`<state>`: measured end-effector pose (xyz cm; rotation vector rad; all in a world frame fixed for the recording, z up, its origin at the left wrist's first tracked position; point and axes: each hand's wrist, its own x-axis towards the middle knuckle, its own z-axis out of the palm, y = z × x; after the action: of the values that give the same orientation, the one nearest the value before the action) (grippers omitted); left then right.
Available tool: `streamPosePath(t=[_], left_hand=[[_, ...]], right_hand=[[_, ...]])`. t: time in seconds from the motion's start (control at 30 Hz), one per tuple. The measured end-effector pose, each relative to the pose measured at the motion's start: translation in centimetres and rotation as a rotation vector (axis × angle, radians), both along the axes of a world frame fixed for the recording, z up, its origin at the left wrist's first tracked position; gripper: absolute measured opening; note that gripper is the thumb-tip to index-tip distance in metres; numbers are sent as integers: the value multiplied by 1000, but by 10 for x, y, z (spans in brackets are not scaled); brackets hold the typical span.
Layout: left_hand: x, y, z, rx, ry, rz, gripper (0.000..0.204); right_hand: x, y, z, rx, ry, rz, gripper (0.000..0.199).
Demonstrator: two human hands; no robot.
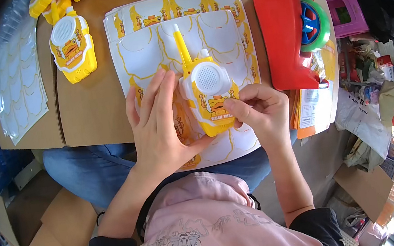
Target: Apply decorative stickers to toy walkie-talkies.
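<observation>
A yellow-and-white toy walkie-talkie [210, 91] lies face up on the sticker sheets [137, 56], its yellow antenna pointing away from me. A duck-face sticker [219, 106] covers the lower front, below the round white speaker grille. My left hand [159, 123] rests along the toy's left side with fingers stretched out, its thumb reaching the bottom edge. At the toy's lower right, my right hand [261, 109] is closed, the thumb pressing near the sticker's right edge and the other fingers curled by the side. What lies under that thumb is hidden.
Another toy walkie-talkie [72, 46] lies at the left, beside a mostly used sticker sheet [20, 82]. On the right stands a red tape dispenser [281, 35] with a green tape roll [320, 22]. Several yellow toys line the far edge. A purple stool [347, 14] stands beyond the table.
</observation>
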<state>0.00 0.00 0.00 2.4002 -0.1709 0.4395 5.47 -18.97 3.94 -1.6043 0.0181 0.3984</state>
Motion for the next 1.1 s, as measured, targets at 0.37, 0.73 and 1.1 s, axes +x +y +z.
streamPosePath(t=[0.37, 0.73, 1.1], left_hand=[[0, -1, -2, -5, -15, 0, 111], [0, 1, -2, -4, -13, -7, 111], [2, 1, -6, -71, -92, -47, 76]], right_hand=[[4, 1, 4, -66, 28, 9, 15], [8, -2, 2, -7, 103, 24, 17], [8, 2, 3, -36, 106, 11, 16]])
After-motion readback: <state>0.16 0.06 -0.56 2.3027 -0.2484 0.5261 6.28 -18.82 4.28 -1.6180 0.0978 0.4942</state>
